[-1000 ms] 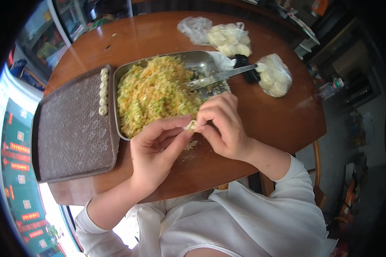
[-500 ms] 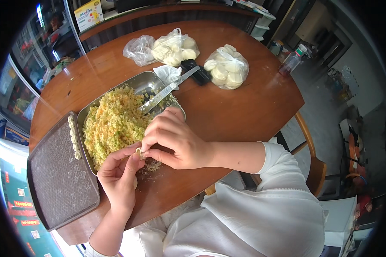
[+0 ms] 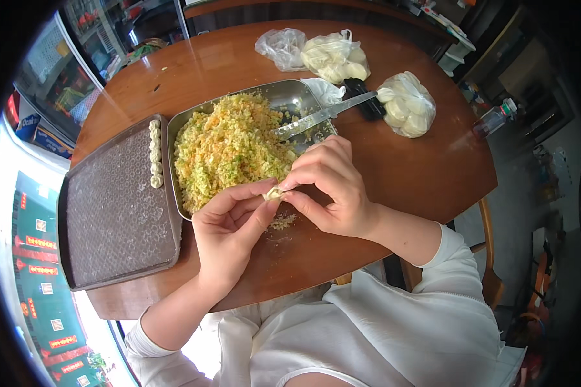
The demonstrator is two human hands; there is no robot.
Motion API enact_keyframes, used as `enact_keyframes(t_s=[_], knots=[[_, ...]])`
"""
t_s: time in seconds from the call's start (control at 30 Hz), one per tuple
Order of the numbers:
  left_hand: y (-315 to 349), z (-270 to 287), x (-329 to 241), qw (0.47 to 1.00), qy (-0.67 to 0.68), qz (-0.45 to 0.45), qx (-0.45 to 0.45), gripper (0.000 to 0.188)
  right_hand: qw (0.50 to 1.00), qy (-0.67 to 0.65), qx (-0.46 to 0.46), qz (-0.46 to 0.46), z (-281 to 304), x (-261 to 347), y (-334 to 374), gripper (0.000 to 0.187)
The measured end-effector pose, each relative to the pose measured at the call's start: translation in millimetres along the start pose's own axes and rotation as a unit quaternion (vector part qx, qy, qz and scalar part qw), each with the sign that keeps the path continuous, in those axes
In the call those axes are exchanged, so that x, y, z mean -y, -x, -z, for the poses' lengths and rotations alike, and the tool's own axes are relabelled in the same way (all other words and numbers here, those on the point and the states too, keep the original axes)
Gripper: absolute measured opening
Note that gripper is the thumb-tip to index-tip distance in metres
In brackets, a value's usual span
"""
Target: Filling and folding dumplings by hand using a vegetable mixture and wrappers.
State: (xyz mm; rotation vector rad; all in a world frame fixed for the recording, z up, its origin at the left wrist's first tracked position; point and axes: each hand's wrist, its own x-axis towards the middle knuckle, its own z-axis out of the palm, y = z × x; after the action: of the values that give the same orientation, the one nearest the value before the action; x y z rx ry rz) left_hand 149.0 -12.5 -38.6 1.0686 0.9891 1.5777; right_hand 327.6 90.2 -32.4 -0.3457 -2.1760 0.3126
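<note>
Small, pale, curled dumpling point(image 3: 275, 193) in midair

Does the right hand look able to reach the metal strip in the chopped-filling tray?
Probably yes: the metal strip extends past the tray's rim, with nothing seen lying across it, though the right hand is busy pinching a small dough piece.

Strong light enters my view from the left, burning out to white beyond the tray point(image 3: 119, 213); glints mark the tabletop point(image 3: 426, 174), soft shadow the left hand point(image 3: 226, 242). I see dim right background, bowed edges, black rim.
</note>
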Motion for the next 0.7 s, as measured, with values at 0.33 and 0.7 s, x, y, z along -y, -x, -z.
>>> enact_keyframes(t_s=[0.33, 0.7], knots=[[-0.6, 0.7, 4.1, 1.0, -0.026, -0.014, 0.003, 0.027, 1.0, -0.016, 0.026, -0.002, -0.5, -1.2, -0.8, 0.019], [0.1, -4.9, -2.1, 1.0, 0.022, -0.012, -0.011, 0.028, 0.998, -0.015, 0.06, 0.002, -4.2, 0.3, 1.3, 0.015]])
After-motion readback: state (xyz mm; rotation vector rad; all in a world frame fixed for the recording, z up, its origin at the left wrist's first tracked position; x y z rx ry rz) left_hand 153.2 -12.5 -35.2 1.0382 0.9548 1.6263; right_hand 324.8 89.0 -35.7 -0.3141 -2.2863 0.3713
